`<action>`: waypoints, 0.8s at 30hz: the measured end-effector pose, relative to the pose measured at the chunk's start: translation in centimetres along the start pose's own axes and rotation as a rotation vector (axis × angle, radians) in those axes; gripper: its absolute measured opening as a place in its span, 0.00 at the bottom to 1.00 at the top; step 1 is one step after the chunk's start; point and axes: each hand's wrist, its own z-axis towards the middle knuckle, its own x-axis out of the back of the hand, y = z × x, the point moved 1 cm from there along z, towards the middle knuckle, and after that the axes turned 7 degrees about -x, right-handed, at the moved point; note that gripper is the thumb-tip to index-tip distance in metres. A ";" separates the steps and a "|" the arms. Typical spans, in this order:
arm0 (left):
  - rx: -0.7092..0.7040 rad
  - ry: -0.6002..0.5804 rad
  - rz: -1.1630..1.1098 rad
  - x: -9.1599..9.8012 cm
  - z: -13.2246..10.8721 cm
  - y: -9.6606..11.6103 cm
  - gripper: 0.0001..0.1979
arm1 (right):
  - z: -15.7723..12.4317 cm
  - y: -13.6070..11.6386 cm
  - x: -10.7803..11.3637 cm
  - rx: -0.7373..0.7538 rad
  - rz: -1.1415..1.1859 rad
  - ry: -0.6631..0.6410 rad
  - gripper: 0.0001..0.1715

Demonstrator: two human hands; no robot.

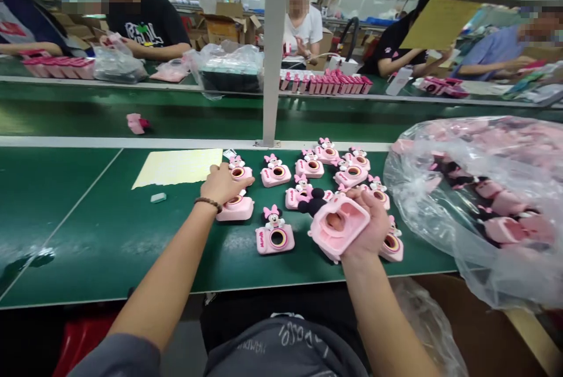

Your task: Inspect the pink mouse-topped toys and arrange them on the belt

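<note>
My right hand (367, 227) grips a pink toy camera (338, 224) with black mouse ears, tilted up off the green mat with its lens opening facing me. My left hand (223, 184) lies palm down with its fingertips on a pink Minnie-style toy camera (241, 173). Just below that hand, a second camera (235, 209) sits partly hidden. Several more pink cameras, such as one (275, 239) near my body, stand in loose rows on the green mat (74, 230). A beaded bracelet (208, 204) circles my left wrist.
A pale yellow sheet (176, 169) and a small pale block (158, 197) lie left of my hands. A clear plastic bag (479, 207) full of pink cameras sits at the right. Behind a metal post (273, 54), a green belt (132, 101) runs across, with co-workers (303, 28) beyond.
</note>
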 end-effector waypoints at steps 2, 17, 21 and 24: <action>-0.022 0.003 -0.028 -0.2 -1.0 -0.3 0.45 | 0.2 0.6 0.0 -0.120 0.114 0.043 0.15; -0.613 0.262 -0.032 -2.7 -12.9 0.5 0.28 | -3.4 5.2 0.8 0.852 -1.016 -0.452 0.09; -0.674 0.003 0.050 -3.7 -13.9 2.8 0.39 | -3.8 4.1 2.3 0.841 -1.021 -0.279 0.13; -0.616 -0.043 0.055 -3.7 -13.5 3.3 0.35 | -3.5 3.8 3.6 0.753 -1.156 -0.211 0.13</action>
